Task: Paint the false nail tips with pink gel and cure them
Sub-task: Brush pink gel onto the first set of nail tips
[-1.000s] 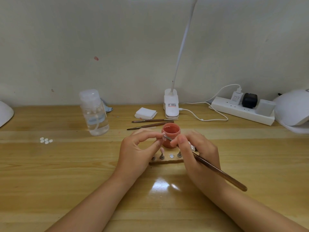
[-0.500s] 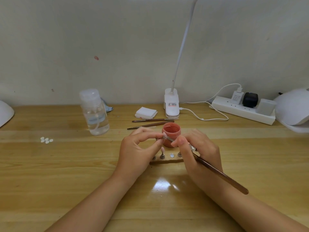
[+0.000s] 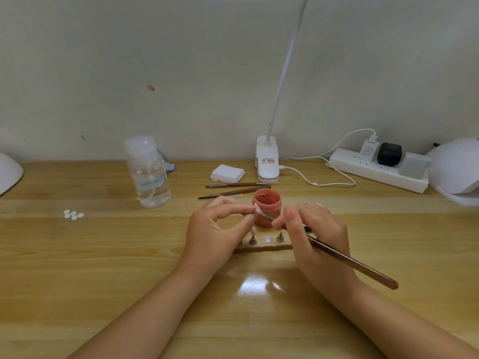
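My left hand [image 3: 216,230] pinches a small pale false nail tip [image 3: 258,210] between thumb and forefinger, just in front of the open pot of pink gel [image 3: 267,207]. My right hand [image 3: 315,233] grips a long brown brush [image 3: 352,263]; its metal ferrule and tip reach the nail tip. Below the hands lies a wooden holder strip [image 3: 264,246] with small metal stands, one carrying a pinkish tip [image 3: 254,231]. A white curing lamp [image 3: 456,168] stands at the far right edge.
Two spare brushes [image 3: 234,189] lie behind the pot beside a stack of white pads [image 3: 227,173]. A clear pump bottle [image 3: 147,172] stands left, several loose white tips [image 3: 73,215] further left. A clip lamp [image 3: 268,159], cable and power strip [image 3: 378,169] line the wall.
The brush has slid slightly across the nail tip and my right hand has shifted a little to the right. My left hand keeps the same pinch.
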`<action>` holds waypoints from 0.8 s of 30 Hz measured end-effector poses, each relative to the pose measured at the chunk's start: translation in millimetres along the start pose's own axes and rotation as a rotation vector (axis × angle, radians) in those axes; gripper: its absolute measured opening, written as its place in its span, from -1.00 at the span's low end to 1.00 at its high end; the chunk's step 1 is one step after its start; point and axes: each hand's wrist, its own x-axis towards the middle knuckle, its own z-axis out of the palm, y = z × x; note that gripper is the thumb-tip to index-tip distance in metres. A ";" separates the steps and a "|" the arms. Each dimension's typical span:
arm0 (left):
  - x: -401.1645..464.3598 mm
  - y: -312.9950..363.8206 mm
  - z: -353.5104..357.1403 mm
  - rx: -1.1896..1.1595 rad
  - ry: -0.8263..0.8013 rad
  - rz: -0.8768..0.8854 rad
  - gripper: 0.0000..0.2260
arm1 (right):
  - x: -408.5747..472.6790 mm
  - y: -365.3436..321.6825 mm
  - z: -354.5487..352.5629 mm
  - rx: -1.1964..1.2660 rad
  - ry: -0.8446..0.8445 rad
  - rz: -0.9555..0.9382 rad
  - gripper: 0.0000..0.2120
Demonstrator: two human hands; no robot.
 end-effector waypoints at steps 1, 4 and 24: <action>-0.3 0.2 0.0 -0.003 0.001 -0.002 -0.73 | -0.5 0.2 -1.4 0.011 0.007 0.006 -0.66; -0.4 0.8 -0.3 -0.007 -0.006 -0.005 -0.75 | -0.5 -0.2 -1.6 0.038 0.021 0.027 -0.66; 0.0 -1.1 -0.8 -0.015 -0.031 0.013 -0.81 | 0.2 -1.4 4.1 0.002 -0.018 0.003 -0.70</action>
